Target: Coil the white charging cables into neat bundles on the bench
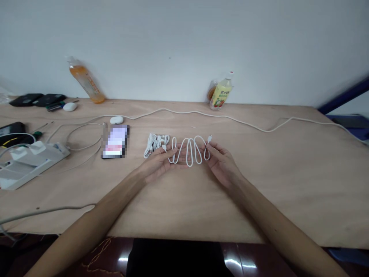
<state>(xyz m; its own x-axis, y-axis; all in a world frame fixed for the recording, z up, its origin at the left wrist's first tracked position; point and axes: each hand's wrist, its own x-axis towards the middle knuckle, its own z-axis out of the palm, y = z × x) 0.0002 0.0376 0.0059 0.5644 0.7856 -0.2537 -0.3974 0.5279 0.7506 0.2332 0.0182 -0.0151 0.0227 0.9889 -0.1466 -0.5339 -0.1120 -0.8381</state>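
To arrange the white cable (189,154) well, which is held above the table (184,207) between the left hand (160,161) and the right hand (221,163), each gripping one end, it is better to pinch softly near the plugs and gather the loops evenly, without twisting.

Relative to the view centre, the looped cable (189,152) is uniform white. The tabletop (184,207) is pale pinkish tan with faint wood grain. The phone (116,141) at 9 o'clock has a black edge and a lilac-white screen with a pink band. The juice bottle (86,82) at 10 o'clock shows orange; the labelled bottle (221,93) between 1 and 2 o'clock is yellow with red-green print.
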